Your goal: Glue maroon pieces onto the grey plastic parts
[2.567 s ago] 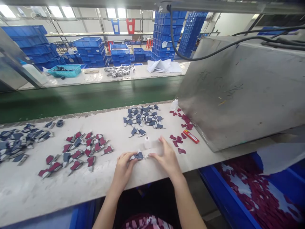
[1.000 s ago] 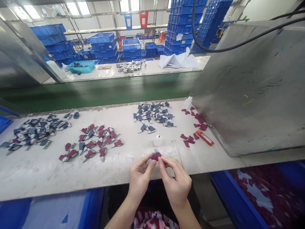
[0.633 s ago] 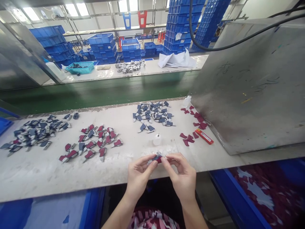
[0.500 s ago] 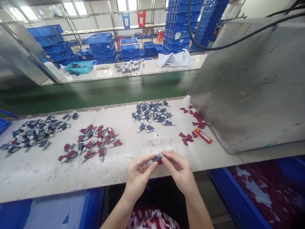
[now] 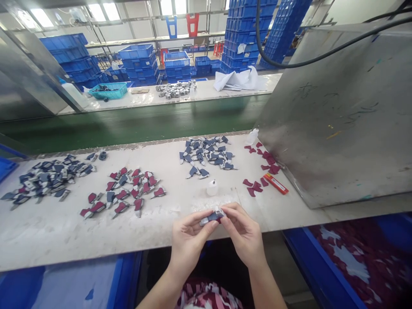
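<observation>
Between the fingertips of both hands, just above the table's front edge, is a small grey-and-blue part [image 5: 211, 216] with dark red on its lower right side. My left hand [image 5: 189, 234] pinches its left end, thumb in front and fingers behind. My right hand [image 5: 243, 231] pinches the right end. The fingers cover much of the part. Just beyond the hands stands a small translucent bottle [image 5: 212, 187] with a dark tip. Behind it lies a pile of blue-and-grey parts [image 5: 207, 152]. Flat dark red pieces [image 5: 255, 187] lie to the right, beside an orange-red packet [image 5: 276, 183].
Red-and-grey parts [image 5: 137, 189] and another blue-and-grey pile [image 5: 51, 176] spread across the left of the table [image 5: 64, 231]. A metal box [image 5: 341, 116] walls off the right side. Behind runs a green conveyor belt [image 5: 138, 124]. A blue bin [image 5: 322, 266] sits below right.
The held part has tilted slightly, showing more of its blue face and less of the red. Both hands keep their pinch; the view has shifted a little.
</observation>
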Demonstrator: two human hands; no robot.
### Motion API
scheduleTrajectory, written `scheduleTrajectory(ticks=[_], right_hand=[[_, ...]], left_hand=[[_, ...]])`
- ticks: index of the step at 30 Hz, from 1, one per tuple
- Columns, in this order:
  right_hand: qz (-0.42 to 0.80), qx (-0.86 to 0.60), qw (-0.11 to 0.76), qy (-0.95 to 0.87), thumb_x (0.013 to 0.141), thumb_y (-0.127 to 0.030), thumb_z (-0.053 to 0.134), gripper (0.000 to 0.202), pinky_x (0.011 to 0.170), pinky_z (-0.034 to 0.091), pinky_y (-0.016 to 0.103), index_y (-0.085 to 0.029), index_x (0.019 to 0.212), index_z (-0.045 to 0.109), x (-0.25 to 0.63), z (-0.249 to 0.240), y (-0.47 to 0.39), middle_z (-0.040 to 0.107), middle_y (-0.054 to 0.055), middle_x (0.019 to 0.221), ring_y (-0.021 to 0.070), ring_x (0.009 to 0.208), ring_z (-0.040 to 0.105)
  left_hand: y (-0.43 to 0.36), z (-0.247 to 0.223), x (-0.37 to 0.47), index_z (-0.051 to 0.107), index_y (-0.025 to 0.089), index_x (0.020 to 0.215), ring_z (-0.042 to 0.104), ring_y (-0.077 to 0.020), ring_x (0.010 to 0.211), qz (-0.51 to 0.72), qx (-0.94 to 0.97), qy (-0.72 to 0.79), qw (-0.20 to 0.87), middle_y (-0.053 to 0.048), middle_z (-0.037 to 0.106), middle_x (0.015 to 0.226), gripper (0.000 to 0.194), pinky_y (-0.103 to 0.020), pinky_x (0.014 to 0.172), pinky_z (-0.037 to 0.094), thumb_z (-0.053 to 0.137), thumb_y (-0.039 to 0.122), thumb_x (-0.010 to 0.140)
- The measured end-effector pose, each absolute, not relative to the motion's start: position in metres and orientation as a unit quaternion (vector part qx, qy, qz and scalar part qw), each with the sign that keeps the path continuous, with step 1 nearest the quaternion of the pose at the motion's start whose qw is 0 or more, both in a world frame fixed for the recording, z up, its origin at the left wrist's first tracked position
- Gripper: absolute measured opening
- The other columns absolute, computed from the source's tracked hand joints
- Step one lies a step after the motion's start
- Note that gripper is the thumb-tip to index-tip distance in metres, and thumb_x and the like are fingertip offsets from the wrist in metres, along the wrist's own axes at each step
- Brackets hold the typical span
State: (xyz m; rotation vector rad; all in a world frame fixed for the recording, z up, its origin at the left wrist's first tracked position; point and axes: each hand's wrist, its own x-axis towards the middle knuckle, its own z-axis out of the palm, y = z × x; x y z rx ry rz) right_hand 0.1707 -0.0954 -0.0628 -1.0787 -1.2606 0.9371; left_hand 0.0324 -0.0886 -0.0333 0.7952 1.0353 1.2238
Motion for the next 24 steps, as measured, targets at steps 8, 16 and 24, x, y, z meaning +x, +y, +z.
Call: scheduleTrajectory(ticks=[8,16,24], right_hand=[[0.415,-0.455,0.607,-0.502,0.091,-0.029,0.066,0.015,0.072,0.057,0.028,-0.025,0.101,0.076,0.165,-0.059,-0.097,0.064,0.005,0.091,0.0176,0.085,0.064],[0.411,-0.458,0.616,-0.492,0.09,-0.03,0.067,0.015,0.069,0.057,0.028,-0.025,0.099,0.077,0.157,-0.058,-0.096,0.065,0.005,0.086,0.0173,0.081,0.064],[0.413,-0.457,0.627,-0.477,0.09,-0.03,0.067,0.014,0.07,0.058,0.026,-0.025,0.098,0.077,0.154,-0.057,-0.096,0.065,0.004,0.086,0.0162,0.081,0.065]], left_hand=[[-0.093,-0.032,0.033,0.082,0.016,0.09,0.078,-0.0272,0.084,0.534,0.368,0.462,0.605,-0.009,0.081,0.09,0.025,-0.031,0.079,0.066,0.087,0.026,0.067],[-0.094,-0.035,0.03,0.082,0.017,0.088,0.079,-0.0265,0.081,0.533,0.365,0.475,0.598,-0.009,0.082,0.087,0.024,-0.029,0.076,0.066,0.087,0.025,0.066],[-0.098,-0.042,0.032,0.081,0.017,0.092,0.078,-0.0272,0.084,0.548,0.368,0.467,0.589,-0.009,0.081,0.091,0.024,-0.032,0.079,0.066,0.085,0.028,0.07]])
